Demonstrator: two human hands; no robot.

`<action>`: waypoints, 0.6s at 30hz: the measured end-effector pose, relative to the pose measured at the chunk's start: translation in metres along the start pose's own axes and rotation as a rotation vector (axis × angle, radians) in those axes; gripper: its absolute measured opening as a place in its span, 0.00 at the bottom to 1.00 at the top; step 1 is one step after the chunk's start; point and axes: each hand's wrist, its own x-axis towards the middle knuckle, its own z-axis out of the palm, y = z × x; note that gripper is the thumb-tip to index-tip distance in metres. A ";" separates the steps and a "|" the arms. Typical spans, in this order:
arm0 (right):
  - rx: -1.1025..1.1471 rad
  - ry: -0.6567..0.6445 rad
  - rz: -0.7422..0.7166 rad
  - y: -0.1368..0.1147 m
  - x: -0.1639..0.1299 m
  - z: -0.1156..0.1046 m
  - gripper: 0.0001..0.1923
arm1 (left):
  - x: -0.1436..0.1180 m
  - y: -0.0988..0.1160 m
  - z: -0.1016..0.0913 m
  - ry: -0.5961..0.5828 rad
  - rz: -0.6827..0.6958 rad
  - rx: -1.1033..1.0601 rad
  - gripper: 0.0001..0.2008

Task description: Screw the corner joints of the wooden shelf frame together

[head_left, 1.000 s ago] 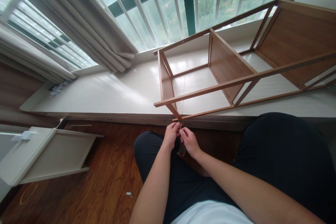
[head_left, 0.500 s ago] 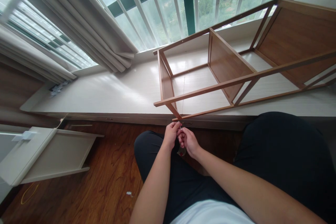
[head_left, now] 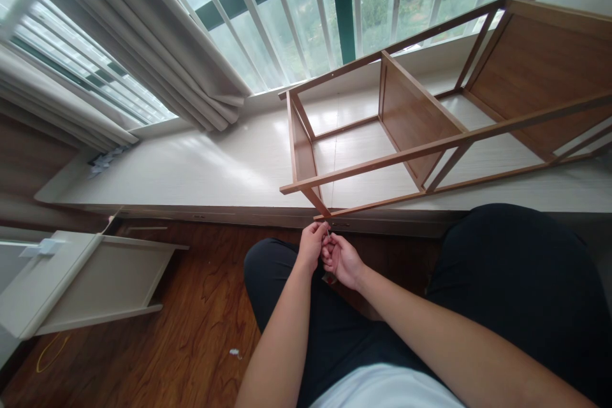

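My left hand [head_left: 312, 243] and my right hand [head_left: 343, 260] meet just below the near front corner of a brown wooden shelf rack [head_left: 373, 161]. A thin, small metallic piece [head_left: 328, 233] shows between the fingertips of both hands; it is too small to name. The fingers of both hands are curled closed. The rack lies on its side along the white window ledge, its end frame nearest to my hands. Under my right hand a small item with a red spot [head_left: 329, 278] is partly hidden.
A white ledge [head_left: 210, 169] runs beneath the barred window [head_left: 306, 19]. Grey curtains [head_left: 182, 51] hang at the left. On the wooden floor [head_left: 201, 306] stand a pale cabinet [head_left: 115, 280] and a small white scrap [head_left: 234, 352]. My dark-trousered knees [head_left: 516, 268] flank my arms.
My right hand has turned slightly, with its fingers shifted at the small metallic piece. My left hand stays nearly in place, and the wooden rack has not moved.
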 end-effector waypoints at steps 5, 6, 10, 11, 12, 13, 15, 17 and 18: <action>-0.098 0.043 -0.106 0.003 -0.001 0.002 0.15 | 0.000 0.000 0.001 0.010 0.009 0.028 0.19; -0.125 0.051 -0.136 0.003 -0.001 0.003 0.15 | 0.000 0.000 0.001 0.018 0.017 0.030 0.19; -0.312 0.095 -0.248 0.004 0.000 0.003 0.18 | 0.002 -0.001 0.000 0.021 0.033 0.027 0.19; -0.374 0.106 -0.272 0.005 0.000 0.002 0.19 | 0.003 -0.001 0.000 0.016 0.032 0.024 0.19; -0.430 0.115 -0.293 0.005 0.001 0.002 0.19 | 0.003 -0.001 0.000 0.013 0.033 0.022 0.19; -0.475 0.122 -0.308 0.005 0.001 0.001 0.19 | 0.004 -0.002 -0.001 0.012 0.034 0.020 0.19; -0.539 0.132 -0.328 0.006 0.002 -0.001 0.18 | 0.005 -0.003 -0.001 0.014 0.036 0.016 0.19; -0.591 0.148 -0.350 0.006 0.003 -0.003 0.18 | 0.006 -0.004 -0.002 0.019 0.038 0.013 0.20; -0.618 0.159 -0.365 0.006 0.003 -0.003 0.18 | 0.006 -0.004 -0.002 0.022 0.039 0.014 0.20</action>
